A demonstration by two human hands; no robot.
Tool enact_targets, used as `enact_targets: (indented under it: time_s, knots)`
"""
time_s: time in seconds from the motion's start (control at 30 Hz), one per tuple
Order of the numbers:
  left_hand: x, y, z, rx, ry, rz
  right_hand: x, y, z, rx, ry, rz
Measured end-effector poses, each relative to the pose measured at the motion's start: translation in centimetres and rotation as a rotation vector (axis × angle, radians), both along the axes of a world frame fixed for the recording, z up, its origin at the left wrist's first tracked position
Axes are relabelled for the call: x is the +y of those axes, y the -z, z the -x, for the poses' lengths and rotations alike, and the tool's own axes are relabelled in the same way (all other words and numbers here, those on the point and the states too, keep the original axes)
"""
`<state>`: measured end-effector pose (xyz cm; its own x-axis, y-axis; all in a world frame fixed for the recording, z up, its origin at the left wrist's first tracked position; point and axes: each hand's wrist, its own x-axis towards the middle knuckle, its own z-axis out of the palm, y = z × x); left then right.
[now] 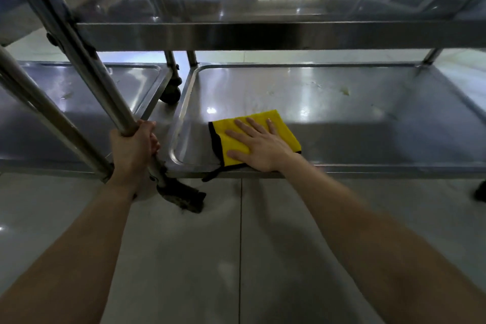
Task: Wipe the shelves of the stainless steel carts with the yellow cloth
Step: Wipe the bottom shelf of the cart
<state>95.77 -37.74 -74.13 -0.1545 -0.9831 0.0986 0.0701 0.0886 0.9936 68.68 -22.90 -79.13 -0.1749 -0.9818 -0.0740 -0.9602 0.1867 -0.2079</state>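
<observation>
A yellow cloth (273,121) with a black edge lies flat on the bottom shelf (355,118) of the right-hand stainless steel cart, near its front left corner. My right hand (259,146) presses down on the cloth, palm flat and fingers spread. My left hand (136,147) is wrapped around the cart's front left leg (100,86) just above the bottom shelf. A few pale smudges (345,90) mark the shelf towards the back right. The middle shelf (263,34) of this cart spans the view above.
A second steel cart stands to the left, its bottom shelf (79,92) level with the first. A black caster (171,93) shows between the carts, another (480,190) at the right edge. A dark bracket (184,197) sits at the leg's foot on the pale tiled floor (236,258).
</observation>
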Motion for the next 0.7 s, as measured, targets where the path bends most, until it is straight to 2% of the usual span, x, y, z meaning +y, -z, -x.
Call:
enact_targets:
  time_s: [0.1,0.33,0.43,0.57,0.7]
  knots:
    - [-0.3,0.2,0.0,-0.019,-0.006,0.0,4.9,0.1,6.5,0.026,0.101,-0.014]
    - [-0.2,0.4,0.2,0.01,-0.007,0.003,10.4,0.7,15.8,0.012,0.568,-0.093]
    - [-0.1,0.5,0.3,0.028,-0.006,0.013,9.0,0.6,15.9,0.013,0.718,-0.102]
    - [-0.1,0.8,0.3,0.038,-0.038,0.008,5.4,0.5,13.6,0.05,0.809,-0.09]
    - [-0.1,0.9,0.0,0.01,-0.024,0.02,-0.5,-0.2,9.8,0.032,0.726,-0.088]
